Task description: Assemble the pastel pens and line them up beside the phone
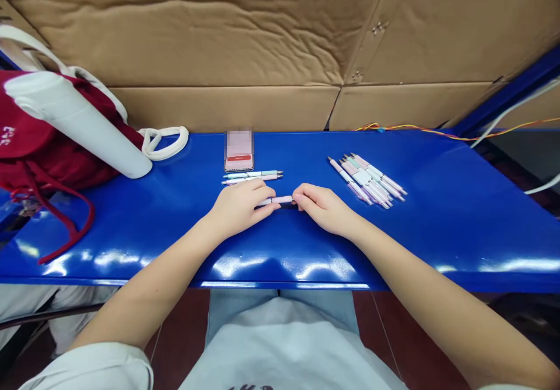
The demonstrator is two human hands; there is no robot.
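My left hand point(245, 206) is closed around a pale pink and white pen point(280, 200), which lies level just above the blue table point(166, 209). At the pen's right end, the fingertips of my right hand point(321, 206) pinch its tip. Just behind my left hand, two or so pens point(254, 175) in mint and pink lie side by side, partly covered by the hand. Off to the right, a loose pile of several pastel pens point(370, 181) rests on the table, tips pointing to the back left.
A small pink notepad point(240, 149) lies near the back edge. On the left are a red bag point(48, 139) and a white bottle point(87, 124) leaning over it. Brown cardboard point(227, 45) stands behind the table. Thin coloured wires point(415, 126) run along the back right.
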